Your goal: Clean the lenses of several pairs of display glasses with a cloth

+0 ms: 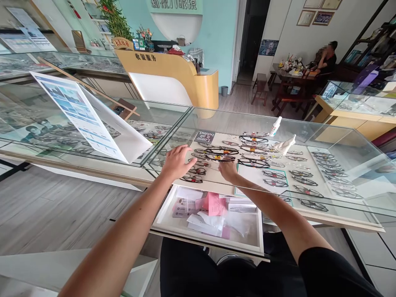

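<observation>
My left hand [177, 163] is on or just above the glass counter top, fingers and thumb apart, nothing held. Beside it are several small eyeglasses [192, 179]. My right hand [228, 170] reaches to the display case, apparently beneath the glass. Its fingers are mostly hidden behind a dark pair of eyeglasses [220, 158] with a coloured tag, so I cannot see whether it holds anything. More dark eyeglasses [254, 163] lie to its right. Below my arms a white drawer [258, 243] stands pulled out, containing a pink paper [216, 204] and plastic sleeves.
A white spray bottle [275, 126] and a crumpled cloth [286, 145] lie on the counter glass. A folded printed stand [93, 119] rises at left. Behind are a yellow counter [161, 68] and a seated person [328, 60] at a table.
</observation>
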`<state>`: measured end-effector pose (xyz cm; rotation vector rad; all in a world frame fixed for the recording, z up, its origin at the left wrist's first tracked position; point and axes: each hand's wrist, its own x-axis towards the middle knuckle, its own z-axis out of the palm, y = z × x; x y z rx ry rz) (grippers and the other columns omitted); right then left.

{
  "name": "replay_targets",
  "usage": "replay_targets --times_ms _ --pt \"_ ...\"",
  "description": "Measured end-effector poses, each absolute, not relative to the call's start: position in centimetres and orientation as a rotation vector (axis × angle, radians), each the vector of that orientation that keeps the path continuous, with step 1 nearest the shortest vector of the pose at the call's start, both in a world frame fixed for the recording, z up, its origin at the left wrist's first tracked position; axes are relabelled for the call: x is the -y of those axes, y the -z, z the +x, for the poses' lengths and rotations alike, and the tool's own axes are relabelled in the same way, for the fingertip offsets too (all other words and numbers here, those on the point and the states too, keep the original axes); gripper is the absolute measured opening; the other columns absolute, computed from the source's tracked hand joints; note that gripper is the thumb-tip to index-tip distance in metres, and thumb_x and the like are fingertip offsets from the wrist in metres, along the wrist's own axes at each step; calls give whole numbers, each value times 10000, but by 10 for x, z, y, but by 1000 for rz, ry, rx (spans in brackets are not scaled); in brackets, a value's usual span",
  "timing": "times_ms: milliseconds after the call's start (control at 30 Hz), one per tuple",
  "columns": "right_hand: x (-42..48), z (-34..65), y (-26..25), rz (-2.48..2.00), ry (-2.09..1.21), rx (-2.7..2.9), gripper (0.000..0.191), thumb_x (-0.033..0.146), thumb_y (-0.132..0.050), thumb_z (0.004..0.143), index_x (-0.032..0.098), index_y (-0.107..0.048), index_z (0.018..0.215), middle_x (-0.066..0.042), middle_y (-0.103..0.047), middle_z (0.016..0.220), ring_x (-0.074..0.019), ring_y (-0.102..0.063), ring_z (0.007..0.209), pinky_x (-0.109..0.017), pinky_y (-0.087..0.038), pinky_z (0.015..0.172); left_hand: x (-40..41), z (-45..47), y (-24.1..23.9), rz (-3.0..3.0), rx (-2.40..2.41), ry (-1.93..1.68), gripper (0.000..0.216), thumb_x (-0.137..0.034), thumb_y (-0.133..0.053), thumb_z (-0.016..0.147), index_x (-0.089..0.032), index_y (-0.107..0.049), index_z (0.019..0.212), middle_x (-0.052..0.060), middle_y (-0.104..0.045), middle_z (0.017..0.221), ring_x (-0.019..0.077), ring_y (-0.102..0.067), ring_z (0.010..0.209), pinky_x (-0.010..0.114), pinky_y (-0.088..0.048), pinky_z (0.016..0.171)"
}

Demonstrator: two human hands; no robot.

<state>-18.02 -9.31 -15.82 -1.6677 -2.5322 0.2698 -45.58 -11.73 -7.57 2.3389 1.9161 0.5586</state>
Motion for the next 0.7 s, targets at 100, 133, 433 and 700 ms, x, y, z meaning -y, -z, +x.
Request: replay_targets --times_ms 100,133,433,700 --pt "140 -178 152 -1593 -403 2543 203 233 -695 1142 117 -856 1183 -210 -775 1430 -348 -645 1452 -531 -482 1296 115 -455 76 2329 -1934 -563 526 -562 -588 1075 -266 -701 1494 161 -623 1752 416 -510 1678 647 -408 1391" --pt "156 -174 148 -1557 -460 2554 167 239 -738 1118 136 -868 1141 -198 -784 1409 -347 -647 1430 -516 -485 1277 115 -455 76 2327 -1940 -555 534 -568 -580 1077 -261 -700 1497 162 -617 1759 417 -508 1680 649 -410 1388" --pt "260 -110 72 -1262 -931 2590 92 302 -849 1056 210 -860 1062 -115 -797 1187 -311 -718 1237 -486 -547 1144 112 -452 74 2342 -1960 -507 618 -616 -537 1083 -227 -671 1545 164 -611 1756 429 -538 1647 658 -414 1375" --pt "238 -89 -61 -1093 -584 2542 145 359 -790 1103 244 -838 1028 -96 -758 1210 -327 -658 1302 -575 -441 1251 109 -453 80 2345 -1973 -536 582 -574 -577 1078 -225 -683 1532 167 -598 1770 420 -517 1670 615 -423 1376"
